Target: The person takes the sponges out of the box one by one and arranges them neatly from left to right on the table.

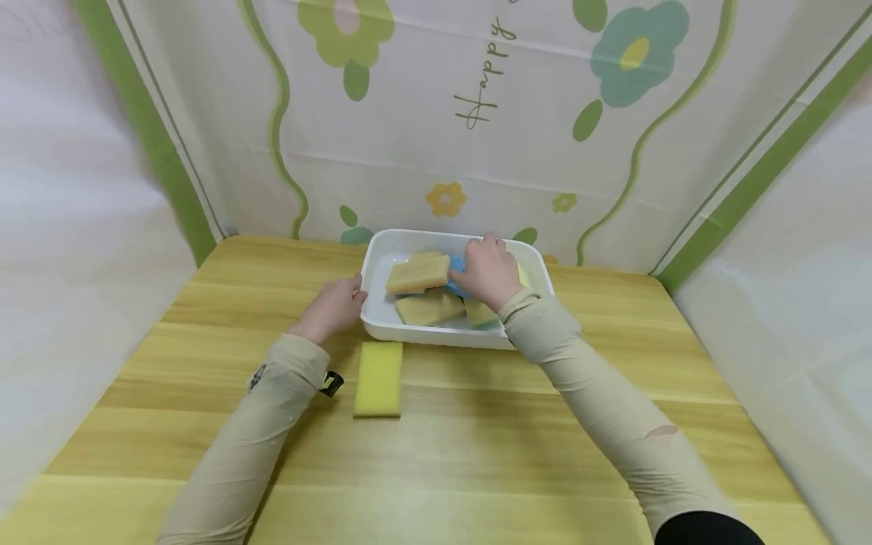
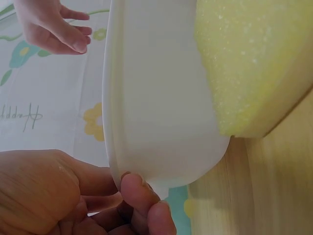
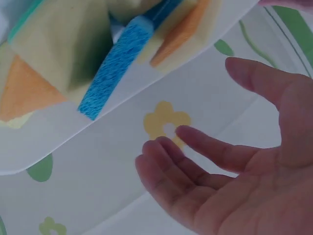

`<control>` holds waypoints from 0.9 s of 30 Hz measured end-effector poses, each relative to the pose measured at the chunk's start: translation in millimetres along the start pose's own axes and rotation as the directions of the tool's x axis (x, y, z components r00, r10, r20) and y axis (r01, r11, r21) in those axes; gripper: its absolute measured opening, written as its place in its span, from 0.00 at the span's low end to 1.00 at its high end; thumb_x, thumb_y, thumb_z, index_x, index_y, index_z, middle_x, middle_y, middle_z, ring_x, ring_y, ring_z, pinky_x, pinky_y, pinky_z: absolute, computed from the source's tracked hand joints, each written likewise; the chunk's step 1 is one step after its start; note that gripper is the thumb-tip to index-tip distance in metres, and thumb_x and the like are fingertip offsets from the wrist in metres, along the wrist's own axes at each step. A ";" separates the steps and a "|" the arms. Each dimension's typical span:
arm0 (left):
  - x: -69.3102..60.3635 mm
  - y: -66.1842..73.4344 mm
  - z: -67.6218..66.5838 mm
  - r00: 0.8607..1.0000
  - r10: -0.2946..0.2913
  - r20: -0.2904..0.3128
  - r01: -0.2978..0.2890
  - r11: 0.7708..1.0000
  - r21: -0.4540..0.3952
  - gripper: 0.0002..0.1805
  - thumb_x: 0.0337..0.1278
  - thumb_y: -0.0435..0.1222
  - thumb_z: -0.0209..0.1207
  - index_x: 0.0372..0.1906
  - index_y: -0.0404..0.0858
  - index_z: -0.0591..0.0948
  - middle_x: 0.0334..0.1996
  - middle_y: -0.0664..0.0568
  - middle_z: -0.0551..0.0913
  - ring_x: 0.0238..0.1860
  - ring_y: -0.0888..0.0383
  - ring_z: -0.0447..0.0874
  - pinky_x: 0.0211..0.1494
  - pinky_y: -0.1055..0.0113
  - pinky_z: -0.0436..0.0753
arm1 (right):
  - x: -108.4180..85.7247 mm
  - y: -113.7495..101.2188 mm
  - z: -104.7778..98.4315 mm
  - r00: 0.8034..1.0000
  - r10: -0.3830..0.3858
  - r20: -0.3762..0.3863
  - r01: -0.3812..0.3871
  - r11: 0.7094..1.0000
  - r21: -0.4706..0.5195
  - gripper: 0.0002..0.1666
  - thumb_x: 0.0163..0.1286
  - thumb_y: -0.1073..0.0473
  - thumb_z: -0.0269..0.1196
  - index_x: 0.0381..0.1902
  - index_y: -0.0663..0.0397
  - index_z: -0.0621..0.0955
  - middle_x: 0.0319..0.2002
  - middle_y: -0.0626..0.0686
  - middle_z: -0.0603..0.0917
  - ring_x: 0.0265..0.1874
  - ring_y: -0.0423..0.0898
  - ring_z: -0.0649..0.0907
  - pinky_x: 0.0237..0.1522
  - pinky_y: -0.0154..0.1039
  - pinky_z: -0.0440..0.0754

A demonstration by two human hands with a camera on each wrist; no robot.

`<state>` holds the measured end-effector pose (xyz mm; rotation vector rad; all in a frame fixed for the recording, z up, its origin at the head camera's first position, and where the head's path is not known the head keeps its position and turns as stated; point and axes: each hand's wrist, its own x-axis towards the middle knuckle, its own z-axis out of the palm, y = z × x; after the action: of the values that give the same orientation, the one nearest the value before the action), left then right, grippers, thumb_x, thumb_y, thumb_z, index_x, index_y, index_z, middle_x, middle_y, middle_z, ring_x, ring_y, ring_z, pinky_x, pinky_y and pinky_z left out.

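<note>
A white tray [image 1: 436, 335] stands at the back of the table with several sponges piled in it. My left hand [image 1: 334, 309] pinches the tray's left end, fingers curled at the rim, as the left wrist view shows. My right hand [image 1: 489, 271] is over the right half of the tray. In the right wrist view its fingers [image 3: 210, 154] are loosely bent and apart, holding nothing. Near it are a blue sponge [image 3: 117, 66], a tan sponge [image 3: 68, 54] and orange-sided ones. A yellow sponge [image 1: 378, 378] lies on the table in front of the tray.
The wooden table [image 1: 436, 469] runs up to a white flowered cloth [image 1: 409, 113] behind the tray. Pale cloth walls with green bands [image 1: 157, 144] rise at both sides. A small black device [image 1: 331, 383] is at my left wrist.
</note>
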<state>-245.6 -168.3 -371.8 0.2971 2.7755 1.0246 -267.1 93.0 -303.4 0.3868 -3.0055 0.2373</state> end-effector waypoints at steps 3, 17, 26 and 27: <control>1.0 0.6 1.7 1.000 -0.006 0.000 0.006 1.000 -0.016 0.29 0.78 0.36 0.42 0.75 0.28 0.53 0.39 0.37 0.78 0.16 0.59 0.63 0.23 0.64 0.71 | 8.6 5.4 3.0 0.999 -0.008 0.046 0.009 1.000 -0.023 0.21 0.64 0.48 0.64 0.23 0.59 0.74 0.39 0.64 0.73 0.39 0.58 0.73 0.33 0.53 0.79; -0.2 -1.1 0.9 1.000 0.006 -0.006 -0.006 1.000 -0.012 0.29 0.78 0.35 0.42 0.74 0.25 0.53 0.60 0.29 0.72 0.19 0.57 0.65 0.26 0.62 0.72 | 35.7 10.9 5.9 0.952 0.074 0.297 -0.041 0.993 -0.114 0.24 0.55 0.43 0.72 0.36 0.57 0.80 0.51 0.67 0.72 0.54 0.62 0.69 0.47 0.56 0.74; 2.1 -2.4 3.9 1.000 0.014 -0.007 -0.014 1.000 -0.007 0.29 0.78 0.36 0.41 0.74 0.24 0.52 0.56 0.28 0.74 0.17 0.58 0.63 0.25 0.62 0.72 | 42.6 11.1 9.5 0.933 0.097 0.346 -0.035 0.983 -0.181 0.29 0.54 0.44 0.72 0.46 0.59 0.82 0.53 0.67 0.73 0.53 0.61 0.71 0.50 0.54 0.74; 2.1 -2.7 4.4 1.000 0.013 -0.005 -0.013 1.000 -0.009 0.29 0.78 0.36 0.41 0.74 0.24 0.52 0.52 0.29 0.76 0.17 0.58 0.63 0.25 0.62 0.72 | 43.3 11.1 10.7 0.933 0.090 0.348 -0.028 0.983 -0.179 0.29 0.54 0.44 0.72 0.46 0.59 0.81 0.53 0.66 0.74 0.53 0.61 0.72 0.50 0.54 0.74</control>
<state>-247.0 -167.1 -377.0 0.3116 2.7759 1.0425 -312.5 91.3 -310.3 0.3562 -3.3612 -0.1024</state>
